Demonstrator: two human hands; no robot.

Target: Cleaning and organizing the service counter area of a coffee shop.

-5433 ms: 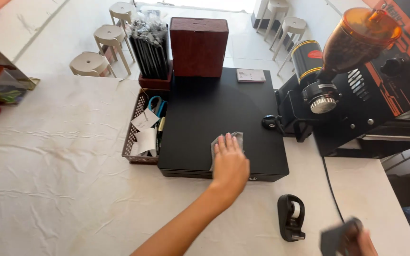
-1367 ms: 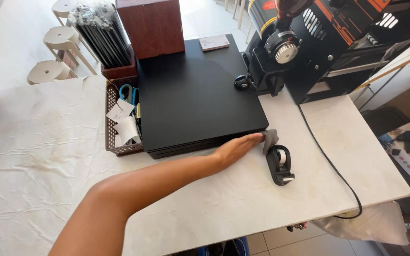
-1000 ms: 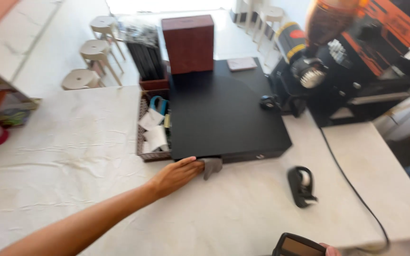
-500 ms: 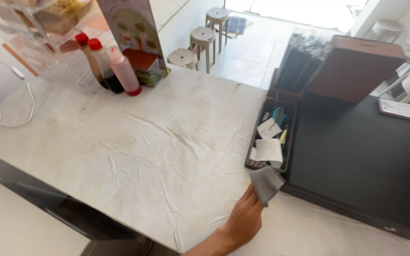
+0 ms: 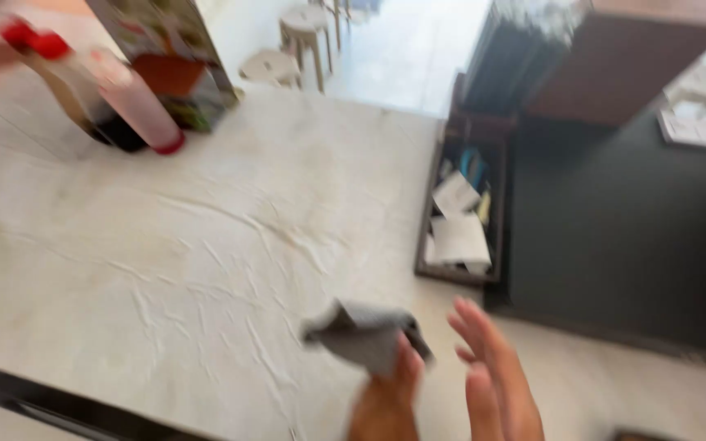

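Left hand [image 5: 382, 400]: thumb and fingers pinched on a small grey crumpled cloth [image 5: 363, 335], soft fabric, bunched, lifted just off the surface; grip blurred, finger count n/a. Right hand [image 5: 496, 384]: fingers [image 5: 484, 339] spread fairly wide, palm turned inward, holding nothing, just right of the cloth, not seen touching it.

Cloth sits at near centre, over the pale marble-look counter [image 5: 165, 269] w/ fine creased veining, matte.

Right of hands: large flat black rectangular slab [image 5: 631, 245], smooth, dull finish. Against its left edge, a dark woven tray [image 5: 428, 245], narrow, holding white paper slips [image 5: 459, 237] and small blue and yellow items; detail blurred. Far right: reddish-brown wooden box [image 5: 627, 57], beside it a bundle of dark upright strips [image 5: 504, 65]. Far left: squeeze bottles w/ red caps [image 5: 108, 98], translucent plastic, next to a printed upright card stand [image 5: 169, 57]. Beyond counter: pale round stools [image 5: 275, 65] on a light floor.

Vs. 0.5 s ago: cloth then pressed at the tray's near corner, one hand in view; now cloth is off the counter further left, second hand has come in, view closer and more smeared.
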